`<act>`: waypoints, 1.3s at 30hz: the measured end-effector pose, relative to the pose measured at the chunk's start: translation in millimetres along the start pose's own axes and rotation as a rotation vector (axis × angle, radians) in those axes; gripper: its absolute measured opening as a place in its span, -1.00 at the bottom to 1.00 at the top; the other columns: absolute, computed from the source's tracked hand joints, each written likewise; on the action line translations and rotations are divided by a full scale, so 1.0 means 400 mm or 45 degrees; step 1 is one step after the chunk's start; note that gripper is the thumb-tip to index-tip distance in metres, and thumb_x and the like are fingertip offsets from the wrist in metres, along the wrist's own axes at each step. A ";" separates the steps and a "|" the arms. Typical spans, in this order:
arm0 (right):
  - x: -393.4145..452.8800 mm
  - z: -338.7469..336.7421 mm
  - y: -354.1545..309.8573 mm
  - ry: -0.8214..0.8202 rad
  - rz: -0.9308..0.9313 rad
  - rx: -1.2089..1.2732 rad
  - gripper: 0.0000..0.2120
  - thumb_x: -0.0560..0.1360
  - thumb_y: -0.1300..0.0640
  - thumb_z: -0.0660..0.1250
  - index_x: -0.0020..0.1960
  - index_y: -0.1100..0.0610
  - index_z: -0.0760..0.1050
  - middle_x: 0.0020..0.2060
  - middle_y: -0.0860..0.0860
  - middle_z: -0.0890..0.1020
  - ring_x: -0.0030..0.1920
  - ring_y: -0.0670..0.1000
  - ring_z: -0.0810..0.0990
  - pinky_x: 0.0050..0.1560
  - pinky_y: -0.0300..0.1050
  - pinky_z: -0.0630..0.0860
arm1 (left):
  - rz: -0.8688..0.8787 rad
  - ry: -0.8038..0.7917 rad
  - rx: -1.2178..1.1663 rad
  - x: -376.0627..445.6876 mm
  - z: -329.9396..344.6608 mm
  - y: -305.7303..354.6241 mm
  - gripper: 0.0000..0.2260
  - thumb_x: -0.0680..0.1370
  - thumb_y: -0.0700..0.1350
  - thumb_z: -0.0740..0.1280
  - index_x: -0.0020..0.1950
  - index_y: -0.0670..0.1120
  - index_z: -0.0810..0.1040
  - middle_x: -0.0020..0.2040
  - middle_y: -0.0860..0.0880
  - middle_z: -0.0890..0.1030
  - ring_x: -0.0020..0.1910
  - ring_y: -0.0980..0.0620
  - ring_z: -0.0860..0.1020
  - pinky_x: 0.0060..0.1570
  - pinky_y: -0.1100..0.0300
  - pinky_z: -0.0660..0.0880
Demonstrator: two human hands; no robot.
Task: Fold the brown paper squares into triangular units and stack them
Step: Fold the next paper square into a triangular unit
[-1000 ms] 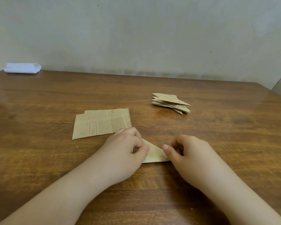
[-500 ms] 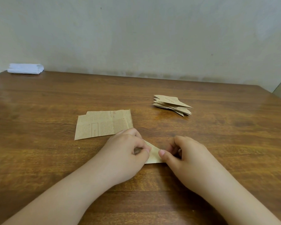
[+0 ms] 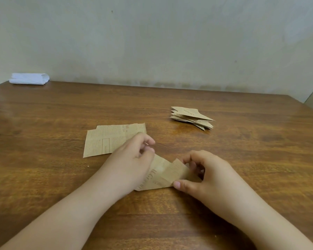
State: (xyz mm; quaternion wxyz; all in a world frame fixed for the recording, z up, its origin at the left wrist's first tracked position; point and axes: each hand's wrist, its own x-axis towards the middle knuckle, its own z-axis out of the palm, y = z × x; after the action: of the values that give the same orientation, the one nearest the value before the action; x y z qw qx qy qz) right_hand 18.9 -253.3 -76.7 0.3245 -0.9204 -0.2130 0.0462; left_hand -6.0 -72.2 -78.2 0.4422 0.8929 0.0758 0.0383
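On the wooden table a half-folded brown paper lies between the two hands, near the front edge. The left hand covers the paper's left end, its heel and palm over that part, while its fingers curl loosely above the table and seem to hold nothing; whether the palm truly presses the sheet cannot be told. The right hand grips the paper's right end: the thumb lies along the lower edge and the curled fingers come over the top, so the end is pinched between them. The paper shows a crease down its middle and a flap standing up a little near the right hand, with printed letters along its lower left part. Just beyond the left hand, and partly hidden by it, lie the flat squares, a few sheets overlapping, printed like old newsprint. Well apart to the right and farther back sits the stack of folded triangular units, their points fanned slightly and aimed right. In the far left corner, against the wall, rests a white cloth, folded. Both forearms reach in from the bottom of the view, bare.
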 end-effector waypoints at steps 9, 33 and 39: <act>-0.004 -0.008 0.033 0.100 -0.569 0.104 -0.93 0.36 -0.11 0.37 -0.18 -0.19 0.60 0.16 -0.36 0.35 0.31 -0.15 0.36 0.22 -0.26 0.37 | 0.144 0.091 0.024 0.004 -0.047 -0.001 -0.77 0.46 0.08 0.35 0.08 0.30 0.48 0.23 0.43 0.29 0.26 0.31 0.29 0.19 0.35 0.26; -0.009 -0.044 0.012 -0.075 -0.518 0.678 -0.76 0.42 -0.18 0.36 -0.12 -0.03 0.66 -0.03 -0.05 0.64 0.01 0.00 0.63 0.05 -0.22 0.53 | 0.047 -0.286 -0.654 -0.028 -0.070 0.040 -0.93 0.30 -0.13 0.49 -0.24 -0.07 0.69 -0.22 -0.07 0.70 -0.22 0.06 0.66 -0.22 0.30 0.58; -0.006 -0.028 -0.002 0.006 -0.331 0.829 -0.77 0.23 -0.10 0.50 -0.29 0.05 0.60 -0.23 0.08 0.66 -0.21 0.20 0.60 -0.18 0.18 0.57 | 0.084 -0.320 -0.620 -0.035 -0.048 0.046 -0.83 0.25 -0.06 0.48 -0.18 -0.02 0.70 -0.19 -0.02 0.71 -0.14 0.09 0.67 -0.10 0.23 0.60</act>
State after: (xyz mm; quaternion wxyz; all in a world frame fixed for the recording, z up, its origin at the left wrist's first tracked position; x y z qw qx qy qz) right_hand 18.8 -260.3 -67.7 0.6046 -0.7340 -0.3017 0.0677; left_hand -20.6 -70.6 -51.9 0.6483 0.7600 -0.0204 -0.0413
